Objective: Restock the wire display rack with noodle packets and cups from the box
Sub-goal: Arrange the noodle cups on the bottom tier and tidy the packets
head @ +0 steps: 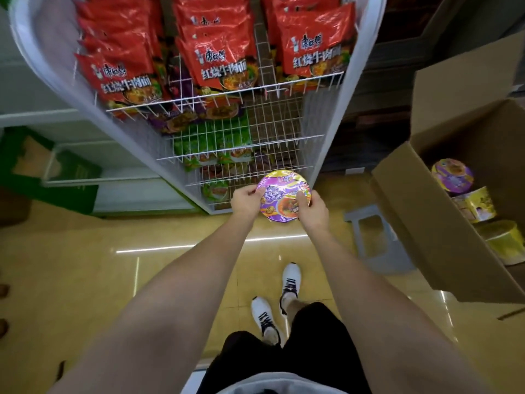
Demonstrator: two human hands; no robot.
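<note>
Both hands point(279, 204) pinch a round, glossy purple cup point(282, 196) (foil lid up).

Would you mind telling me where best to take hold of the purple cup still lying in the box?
Probably by its round rim, from above through the open top of the box. The purple cup lies tilted with its lid facing up and left, so fingers could span the lid's edge on opposite sides. Yellow cups crowd its lower side.
</note>
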